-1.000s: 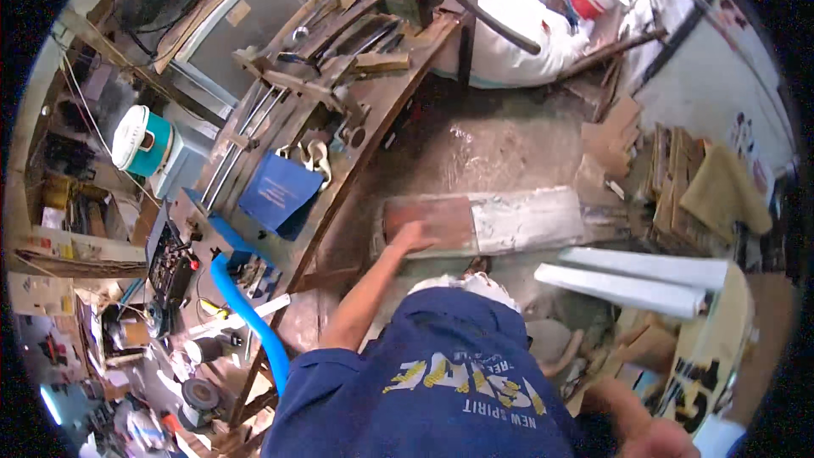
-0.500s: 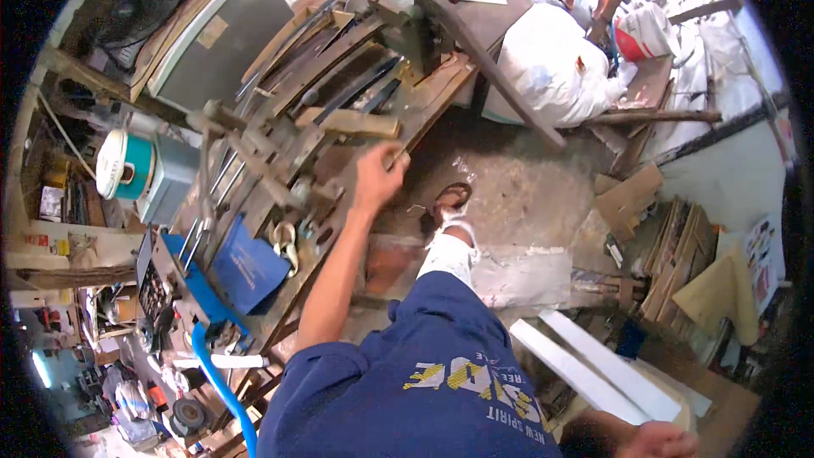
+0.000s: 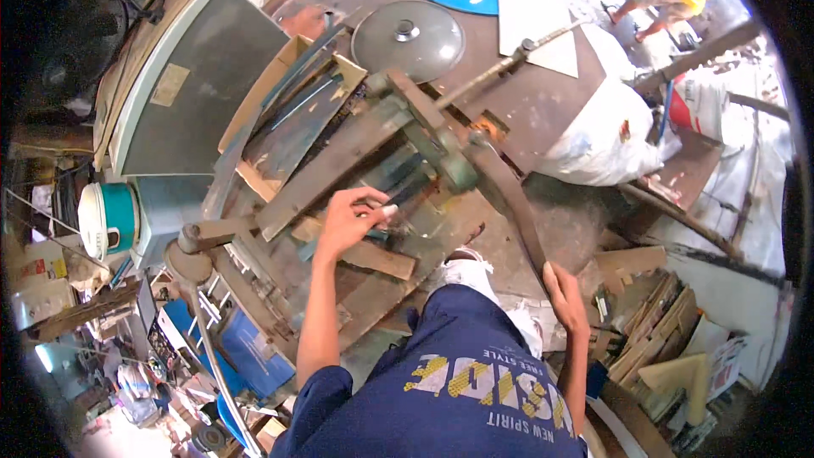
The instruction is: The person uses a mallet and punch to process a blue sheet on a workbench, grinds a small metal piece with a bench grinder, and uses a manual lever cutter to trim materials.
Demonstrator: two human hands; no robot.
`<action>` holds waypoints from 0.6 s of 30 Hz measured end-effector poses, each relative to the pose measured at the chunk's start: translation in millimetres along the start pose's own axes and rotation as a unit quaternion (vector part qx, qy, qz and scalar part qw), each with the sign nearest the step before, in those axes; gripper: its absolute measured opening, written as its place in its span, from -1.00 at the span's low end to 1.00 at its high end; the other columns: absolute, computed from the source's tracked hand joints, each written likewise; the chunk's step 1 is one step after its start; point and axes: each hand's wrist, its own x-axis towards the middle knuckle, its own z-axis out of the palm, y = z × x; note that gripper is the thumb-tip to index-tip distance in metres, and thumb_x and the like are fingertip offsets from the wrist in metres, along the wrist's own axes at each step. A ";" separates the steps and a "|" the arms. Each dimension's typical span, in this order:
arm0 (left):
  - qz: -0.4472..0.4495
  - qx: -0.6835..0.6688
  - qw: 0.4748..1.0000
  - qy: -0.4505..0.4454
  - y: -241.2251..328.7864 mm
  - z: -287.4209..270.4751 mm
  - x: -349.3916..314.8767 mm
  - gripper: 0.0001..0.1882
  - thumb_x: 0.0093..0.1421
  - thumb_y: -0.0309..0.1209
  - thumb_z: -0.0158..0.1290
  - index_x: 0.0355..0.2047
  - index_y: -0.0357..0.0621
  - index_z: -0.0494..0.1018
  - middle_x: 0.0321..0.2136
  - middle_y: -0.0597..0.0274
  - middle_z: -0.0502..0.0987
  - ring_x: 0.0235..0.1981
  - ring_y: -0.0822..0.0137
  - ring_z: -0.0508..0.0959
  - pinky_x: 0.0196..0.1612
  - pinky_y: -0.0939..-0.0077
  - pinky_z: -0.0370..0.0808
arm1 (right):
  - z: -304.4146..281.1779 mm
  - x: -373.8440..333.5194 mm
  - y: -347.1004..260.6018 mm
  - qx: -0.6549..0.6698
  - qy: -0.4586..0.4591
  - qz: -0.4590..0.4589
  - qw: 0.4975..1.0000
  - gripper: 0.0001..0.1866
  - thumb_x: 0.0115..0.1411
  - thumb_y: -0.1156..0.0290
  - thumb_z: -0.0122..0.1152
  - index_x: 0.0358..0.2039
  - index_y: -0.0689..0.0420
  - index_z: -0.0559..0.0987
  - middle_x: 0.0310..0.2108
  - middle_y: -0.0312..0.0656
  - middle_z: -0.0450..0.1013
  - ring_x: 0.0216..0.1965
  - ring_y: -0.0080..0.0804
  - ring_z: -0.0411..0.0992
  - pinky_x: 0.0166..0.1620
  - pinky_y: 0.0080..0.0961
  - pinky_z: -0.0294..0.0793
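The left hand (image 3: 349, 219) is pinching a small pale piece (image 3: 389, 213) at the rusty green lever shear (image 3: 441, 157); the right hand (image 3: 563, 293), fingers closed, is gripping its long curved handle (image 3: 519, 212). Fingers should probably stay clear of the blade.

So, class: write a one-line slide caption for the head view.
Left hand on a wooden strip atop the workbench; right hand gripping the long curved lever.

Left hand (image 3: 348, 219) holds small piece on bench (image 3: 339, 161); right hand (image 3: 564, 288) grips lever (image 3: 513, 203).
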 end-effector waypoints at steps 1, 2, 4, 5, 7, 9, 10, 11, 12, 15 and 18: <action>0.015 -0.052 0.998 0.019 11.7 -10.0 -0.5 -0.81 0.13 -0.61 0.13 -0.21 -0.29 0.54 -0.44 0.24 0.61 -0.42 0.45 0.62 -0.35 0.54 0.52 | 0.1 -0.8 28.0 0.001 -0.092 0.069 0.993 -0.47 0.36 0.03 -0.10 -0.28 0.32 0.56 -0.46 -0.08 0.51 -0.37 -0.33 0.47 -0.25 -0.44 0.42; 0.057 -0.042 0.995 0.066 12.4 -26.6 3.2 -0.76 0.16 -0.61 0.12 -0.13 -0.28 0.49 -0.43 0.23 0.60 -0.39 0.44 0.62 -0.31 0.52 0.53 | -1.5 0.3 37.5 0.001 -0.180 0.136 0.974 -0.41 0.39 -0.02 -0.14 -0.32 0.33 0.57 -0.51 -0.15 0.51 -0.41 -0.45 0.43 -0.27 -0.51 0.39; 0.095 0.025 0.985 0.143 32.6 -47.8 18.6 -0.78 0.21 -0.53 0.12 -0.13 -0.28 0.48 -0.38 0.16 0.62 -0.33 0.42 0.62 -0.21 0.51 0.53 | -0.9 1.9 25.7 0.078 -0.185 0.201 0.959 -0.38 0.39 -0.06 -0.16 -0.41 0.31 0.55 -0.57 -0.19 0.48 -0.43 -0.49 0.42 -0.33 -0.54 0.36; 0.114 0.069 0.976 0.174 38.5 -56.5 30.2 -0.79 0.21 -0.51 0.13 -0.14 -0.27 0.48 -0.37 0.15 0.62 -0.32 0.42 0.62 -0.19 0.51 0.52 | -0.6 -0.3 18.6 0.155 -0.180 0.269 0.933 -0.34 0.39 -0.10 -0.17 -0.49 0.28 0.54 -0.63 -0.22 0.45 -0.45 -0.52 0.41 -0.38 -0.56 0.32; 0.150 0.122 0.957 0.216 37.0 -61.1 46.3 -0.78 0.18 -0.52 0.14 -0.14 -0.24 0.51 -0.35 0.12 0.61 -0.30 0.30 0.63 -0.16 0.44 0.51 | 3.9 0.3 5.5 0.155 -0.165 0.257 0.939 -0.33 0.40 -0.12 -0.18 -0.57 0.24 0.48 -0.66 -0.28 0.35 -0.52 -0.58 0.33 -0.46 -0.58 0.23; 0.266 0.264 0.900 0.222 25.6 -59.6 62.6 -0.73 0.12 -0.57 0.14 -0.13 -0.20 0.53 -0.30 0.08 0.59 -0.26 0.13 0.60 -0.11 0.31 0.49 | 5.2 -3.0 -7.0 0.075 -0.127 0.199 0.969 -0.38 0.41 -0.07 -0.16 -0.60 0.20 0.40 -0.67 -0.34 0.22 -0.57 -0.57 0.20 -0.49 -0.53 0.17; 0.238 0.209 0.924 0.213 26.0 -53.1 63.5 -0.69 0.09 -0.56 0.14 -0.11 -0.13 0.56 -0.27 0.10 0.59 -0.13 0.06 0.54 -0.03 0.26 0.43 | 2.7 -7.4 10.2 0.068 -0.151 0.213 0.963 -0.45 0.37 0.02 -0.06 -0.47 0.29 0.54 -0.59 -0.13 0.43 -0.49 -0.36 0.44 -0.37 -0.43 0.40; 0.239 0.206 0.926 0.206 23.6 -53.7 62.4 -0.69 0.09 -0.56 0.14 -0.11 -0.13 0.56 -0.27 0.10 0.59 -0.13 0.06 0.54 -0.03 0.26 0.43 | -3.5 -22.1 21.9 0.066 -0.147 0.218 0.962 -0.45 0.37 0.02 -0.06 -0.47 0.29 0.54 -0.59 -0.13 0.43 -0.49 -0.36 0.44 -0.37 -0.43 0.40; 0.238 0.243 0.914 0.221 17.9 -53.5 61.7 -0.72 0.10 -0.52 0.16 -0.14 -0.10 0.58 -0.23 0.15 0.60 -0.08 0.11 0.52 0.00 0.26 0.39 | -7.0 -33.9 20.7 0.001 -0.109 0.244 0.964 -0.48 0.37 0.04 -0.04 -0.40 0.31 0.55 -0.50 -0.07 0.45 -0.40 -0.30 0.44 -0.27 -0.38 0.41; 0.215 0.329 0.893 0.221 7.0 -68.5 59.6 -0.79 0.10 -0.42 0.22 -0.21 0.01 0.65 -0.13 0.30 0.61 0.02 0.24 0.46 0.09 0.26 0.28 | -34.4 -40.1 -36.5 -0.143 -0.072 0.294 0.942 -0.47 0.36 0.03 -0.01 -0.24 0.37 0.55 -0.25 0.15 0.47 -0.18 -0.07 0.43 -0.05 -0.26 0.38; 0.265 0.335 0.887 0.177 16.0 -79.1 75.6 -0.71 0.11 -0.41 0.22 -0.12 0.12 0.65 -0.15 0.24 0.63 -0.01 0.22 0.49 0.11 0.23 0.31 | -73.0 -30.6 -117.2 -0.189 -0.122 0.404 0.887 -0.33 0.34 -0.13 -0.06 -0.33 0.37 0.55 -0.38 0.23 0.47 -0.28 0.01 0.46 -0.14 -0.18 0.38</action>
